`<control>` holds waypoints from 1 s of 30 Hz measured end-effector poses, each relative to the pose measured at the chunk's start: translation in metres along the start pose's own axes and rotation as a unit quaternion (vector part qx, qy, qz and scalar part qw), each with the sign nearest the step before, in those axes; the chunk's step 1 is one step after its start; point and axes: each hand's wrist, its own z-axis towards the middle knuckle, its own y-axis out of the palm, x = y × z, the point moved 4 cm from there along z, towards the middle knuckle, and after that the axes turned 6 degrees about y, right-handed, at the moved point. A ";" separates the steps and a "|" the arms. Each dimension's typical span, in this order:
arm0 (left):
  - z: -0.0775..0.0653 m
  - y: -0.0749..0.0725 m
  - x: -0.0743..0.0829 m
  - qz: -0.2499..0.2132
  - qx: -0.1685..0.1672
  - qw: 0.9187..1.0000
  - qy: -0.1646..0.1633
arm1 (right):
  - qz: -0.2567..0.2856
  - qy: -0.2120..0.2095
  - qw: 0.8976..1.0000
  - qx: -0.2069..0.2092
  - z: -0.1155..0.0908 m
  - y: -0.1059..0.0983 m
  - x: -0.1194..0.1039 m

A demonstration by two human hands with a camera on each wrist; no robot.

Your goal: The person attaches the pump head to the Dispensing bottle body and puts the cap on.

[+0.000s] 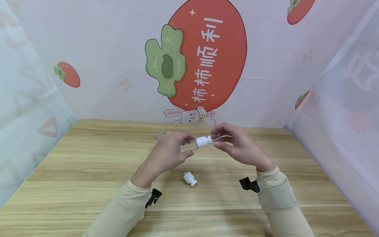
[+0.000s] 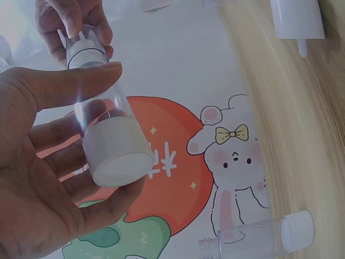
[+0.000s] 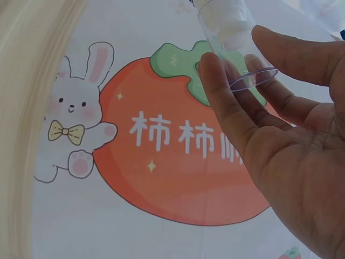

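Note:
Above the table, my left hand (image 1: 168,149) grips a clear pump bottle (image 2: 108,116) by its body. Its white base (image 2: 119,162) faces the left wrist camera. At the bottle's other end, my right hand (image 1: 238,144) pinches a clear cap (image 3: 242,73) between thumb and fingers. A white pump head (image 1: 203,142) sits between the hands, with the cap around its nozzle end. Below them a second white pump head (image 1: 189,178) lies on its side on the table. A second clear bottle (image 2: 253,237) lies on the table, mostly hidden behind my left hand in the head view.
The wood-grain table (image 1: 88,184) runs back to a white cloth (image 1: 103,98) printed with persimmons and a rabbit. Cloth walls also close in the left and right sides. A black camera mount sits on each wrist.

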 end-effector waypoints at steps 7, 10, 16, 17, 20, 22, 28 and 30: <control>0.000 0.001 0.000 -0.006 -0.001 1.000 0.005 | 0.001 -0.003 1.000 -0.005 0.001 0.004 0.000; 0.000 0.001 0.001 -0.007 -0.001 1.000 0.005 | 0.000 0.000 1.000 -0.007 0.001 0.006 0.000; 0.000 0.002 0.002 -0.010 -0.001 1.000 0.003 | -0.001 0.000 1.000 -0.006 0.001 0.008 0.001; 0.000 0.002 0.002 -0.011 -0.002 1.000 0.003 | -0.001 -0.002 1.000 -0.006 0.001 0.009 0.001; 0.000 0.002 0.002 -0.012 -0.002 1.000 0.002 | 0.000 -0.005 1.000 -0.006 0.001 0.010 0.001; 0.000 0.003 0.002 -0.011 -0.002 1.000 0.003 | 0.000 -0.005 1.000 -0.006 0.001 0.010 0.001; 0.000 0.003 0.002 -0.011 -0.001 1.000 0.006 | -0.011 -0.005 1.000 -0.004 0.002 0.012 0.000; 0.000 0.003 0.003 -0.012 -0.001 1.000 0.008 | -0.016 -0.004 1.000 -0.003 0.002 0.012 0.000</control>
